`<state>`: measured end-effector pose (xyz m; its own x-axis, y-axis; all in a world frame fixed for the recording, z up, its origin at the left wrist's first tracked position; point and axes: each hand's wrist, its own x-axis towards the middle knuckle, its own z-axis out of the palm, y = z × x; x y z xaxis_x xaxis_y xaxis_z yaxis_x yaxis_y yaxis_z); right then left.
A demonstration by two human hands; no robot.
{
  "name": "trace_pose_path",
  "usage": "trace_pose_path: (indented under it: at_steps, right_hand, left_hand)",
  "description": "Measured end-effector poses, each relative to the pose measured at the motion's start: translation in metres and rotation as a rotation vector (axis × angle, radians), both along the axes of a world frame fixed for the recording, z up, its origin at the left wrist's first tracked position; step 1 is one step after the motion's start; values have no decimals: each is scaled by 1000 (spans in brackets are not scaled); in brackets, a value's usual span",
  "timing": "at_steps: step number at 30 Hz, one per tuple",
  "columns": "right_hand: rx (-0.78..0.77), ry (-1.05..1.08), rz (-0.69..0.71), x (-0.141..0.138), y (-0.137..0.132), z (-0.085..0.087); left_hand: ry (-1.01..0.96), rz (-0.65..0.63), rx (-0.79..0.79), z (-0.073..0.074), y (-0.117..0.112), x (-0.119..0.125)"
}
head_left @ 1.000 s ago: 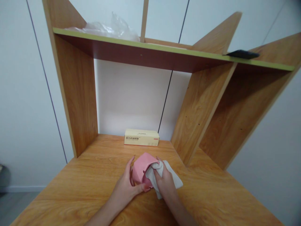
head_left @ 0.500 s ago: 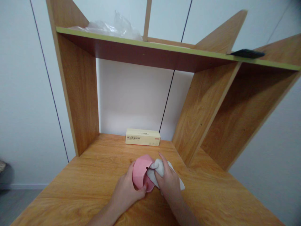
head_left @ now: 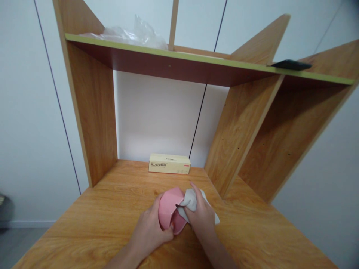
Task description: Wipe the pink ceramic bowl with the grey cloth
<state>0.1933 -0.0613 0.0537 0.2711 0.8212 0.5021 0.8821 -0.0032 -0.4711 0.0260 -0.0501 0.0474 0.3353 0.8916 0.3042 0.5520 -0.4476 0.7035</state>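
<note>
A pink faceted bowl [head_left: 169,203] is tipped on its side above the desk, its opening turned toward the right. My left hand [head_left: 153,226] is wrapped round the bowl's left side, with the thumb at the lower rim. My right hand [head_left: 202,216] is closed on a light grey cloth [head_left: 190,200], bunched against the bowl's rim. Part of the cloth hangs out to the right of that hand. A small dark spot shows at the rim where cloth and bowl meet; I cannot tell what it is.
A cream cling film box [head_left: 169,164] lies at the back of the wooden desk [head_left: 92,220]. Wooden upright panels [head_left: 241,130] flank the space. Overhead, a shelf [head_left: 196,56] bears clear plastic [head_left: 134,35] and a dark flat object [head_left: 291,65].
The bowl has turned slightly in my left hand and its opening has shifted a little down. The cloth stays at the rim. The whole view has moved slightly.
</note>
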Motion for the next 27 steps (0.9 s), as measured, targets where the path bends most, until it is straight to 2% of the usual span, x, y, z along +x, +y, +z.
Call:
trace_pose_path:
  at_steps: [6, 8, 12, 14, 19, 22, 25, 27]
  right_hand:
    - [-180, 163, 94, 2, 5, -7]
    - [-146, 258, 138, 2, 7, -10]
    - [-91, 385, 177, -1, 8, -14]
    - [-96, 421, 190, -2, 8, -14]
    - [-89, 501, 209, -4, 8, -14]
    - [-107, 477, 201, -4, 8, -12]
    - [-119, 363, 105, -2, 8, -9]
    - [-116, 261, 41, -1, 7, -6]
  left_hand:
    - [-59, -25, 15, 0, -1, -2]
    - [-182, -46, -24, -1, 1, 0]
    - [-563, -112, -213, -1, 9, 4]
    - [-644, -125, -268, -2, 11, 5]
    - [-582, -202, -230, -10, 8, 8]
    - [-468, -137, -155, -14, 8, 9]
    - [-379, -78, -79, -14, 11, 6]
    - [-321, -46, -88, -12, 11, 3]
